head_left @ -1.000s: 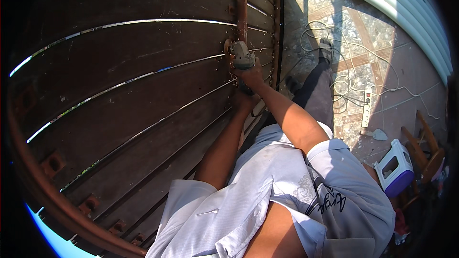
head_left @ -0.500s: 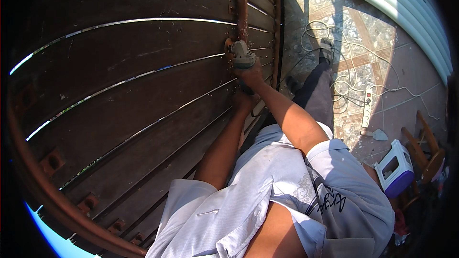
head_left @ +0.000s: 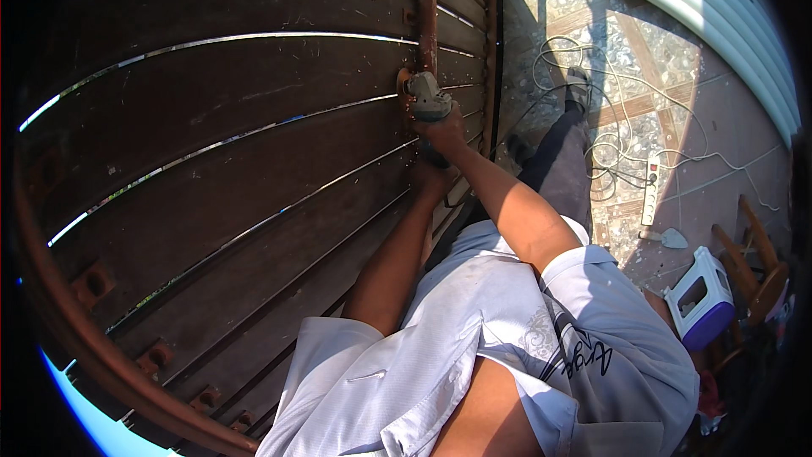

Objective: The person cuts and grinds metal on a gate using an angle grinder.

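Note:
An angle grinder (head_left: pixel 430 101) with a grey head and an orange-brown disc (head_left: pixel 403 85) is held up against the dark gate-like panel (head_left: pixel 254 152). My right hand (head_left: pixel 443 128) is wrapped round the grinder just behind its head. Lower down, in shadow, my left hand (head_left: pixel 431 176) is closed round the rear of the tool's body; its fingers are partly hidden. The disc sits beside a reddish-brown metal post (head_left: pixel 428 13) that runs up the panel. Small bright specks fly about the disc and the slats.
A curved brown frame (head_left: pixel 93 364) borders the slats on the left. To the right, a white cable (head_left: pixel 622 118) lies looped on the tiled floor by a power strip (head_left: pixel 650 190) and a trowel (head_left: pixel 668 239). A white-and-purple step stool (head_left: pixel 700 300) and wooden stool (head_left: pixel 765 279) stand nearby.
Both hands and the grinder stay almost where they were. The bright specks around the disc are scattered differently.

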A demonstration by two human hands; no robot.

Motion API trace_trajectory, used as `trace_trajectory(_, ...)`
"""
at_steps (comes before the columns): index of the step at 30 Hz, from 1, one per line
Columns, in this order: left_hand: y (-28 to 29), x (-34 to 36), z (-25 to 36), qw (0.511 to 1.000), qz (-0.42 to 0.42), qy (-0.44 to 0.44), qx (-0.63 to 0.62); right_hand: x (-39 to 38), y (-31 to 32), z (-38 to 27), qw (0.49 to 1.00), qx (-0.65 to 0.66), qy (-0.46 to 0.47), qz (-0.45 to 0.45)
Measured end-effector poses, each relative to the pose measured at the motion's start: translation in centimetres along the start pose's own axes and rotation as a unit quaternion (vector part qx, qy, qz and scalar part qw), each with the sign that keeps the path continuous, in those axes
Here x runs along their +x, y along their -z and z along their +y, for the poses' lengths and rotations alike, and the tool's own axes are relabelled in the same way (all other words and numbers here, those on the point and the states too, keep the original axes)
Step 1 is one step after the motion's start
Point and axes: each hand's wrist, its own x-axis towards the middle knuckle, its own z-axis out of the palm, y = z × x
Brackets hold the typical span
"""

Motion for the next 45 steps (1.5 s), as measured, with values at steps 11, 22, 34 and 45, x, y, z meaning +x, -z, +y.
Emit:
trace_trajectory(11, -0.3, 0.7, -0.5, 0.999, -0.029, -0.025, -0.028, 1.2, -0.7, 1.8, 0.999, 0.025, 0.025, -0.001)
trace_trajectory(22, 0.3, 0.3, -0.2, 0.997, -0.056, -0.009, -0.049, 0.8, -0.3, 1.1, 1.000, -0.017, 0.000, -0.013)
trace_trajectory(34, -0.4, 0.1, -0.7, 0.997, 0.009, -0.042, -0.058, 1.0, -0.9, 2.4, 1.000, -0.013, 0.017, 0.002)
trace_trajectory(45, -0.3, 0.0, -0.9, 0.999, 0.020, -0.023, -0.045, 1.0, -0.8, 2.0, 1.000, -0.006, -0.005, -0.015)
